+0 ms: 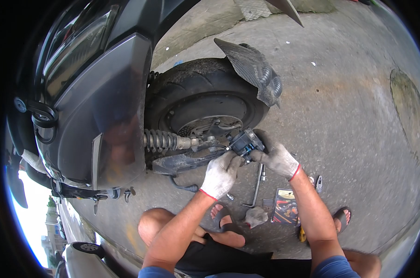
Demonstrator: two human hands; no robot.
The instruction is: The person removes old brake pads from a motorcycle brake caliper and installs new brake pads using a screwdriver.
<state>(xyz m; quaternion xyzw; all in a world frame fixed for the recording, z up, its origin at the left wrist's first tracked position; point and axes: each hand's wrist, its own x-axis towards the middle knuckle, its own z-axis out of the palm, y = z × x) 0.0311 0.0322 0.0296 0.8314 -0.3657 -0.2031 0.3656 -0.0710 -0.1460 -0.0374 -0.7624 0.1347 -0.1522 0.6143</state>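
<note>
A black brake caliper (248, 142), with a little bright blue showing inside it, is held up in front of a scooter's rear wheel, close to the lower right edge of the perforated brake disc (210, 124). The right hand (278, 160), in a white knit work glove with stained fingers, grips it from the right, thumb in front and fingers behind. The left hand (219, 175), gloved alike, has its fingers curled against the caliper's lower left edge; whether they pinch it or only steady it cannot be told.

The work looks partway along. The caliper appears to be off the disc, while the wheel, with its dusty tyre (191, 88), is in place. Nothing shows the caliper seated or bolted, so refastening it seems to be left. Whether its pads are fitted is too small to tell.

Left of the caliper are the coil-spring shock absorber (161, 140) and the dark swingarm (182, 163); above, a cracked-looking mudguard (249, 69) overhangs the tyre. On the concrete below lie an L-shaped wrench (256, 187), a small metal socket (230, 196), a crumpled grey cloth (256, 217) and a printed packet (285, 206). Farther right are pliers (319, 184) and a yellow-handled tool (302, 234). The scooter's glossy dark side panel (103, 120) fills the upper left.
</note>
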